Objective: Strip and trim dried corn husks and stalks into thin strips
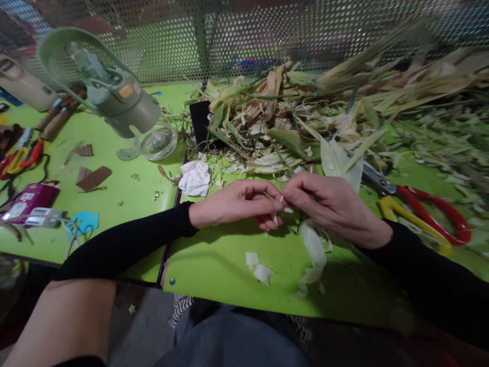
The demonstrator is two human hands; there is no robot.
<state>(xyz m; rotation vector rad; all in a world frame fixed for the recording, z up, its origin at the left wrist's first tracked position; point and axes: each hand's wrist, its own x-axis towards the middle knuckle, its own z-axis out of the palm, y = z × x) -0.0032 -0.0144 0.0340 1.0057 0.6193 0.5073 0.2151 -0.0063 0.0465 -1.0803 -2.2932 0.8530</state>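
Left hand (244, 201) pinches one husk piece (275, 220), long axis toward the tabletop's (214, 280) near edge; right hand (336, 204): grasp cannot be determined. One crumpled tissue (194, 178): beside left edge.

Head-worn view, forward and down.

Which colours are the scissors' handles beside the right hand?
The scissors have one red handle and one yellow handle; head view.

Green worktop (221, 270), divided by a dark seam (165, 255), bearing a heap of leafy husks (275, 102) along the back, red-and-yellow scissors (410, 192) at right, crumpled tissue (194, 178) near the seam, a grey-green bottle (132, 109), a purple box (36, 199) at left, and pale scraps (263, 273) in front.
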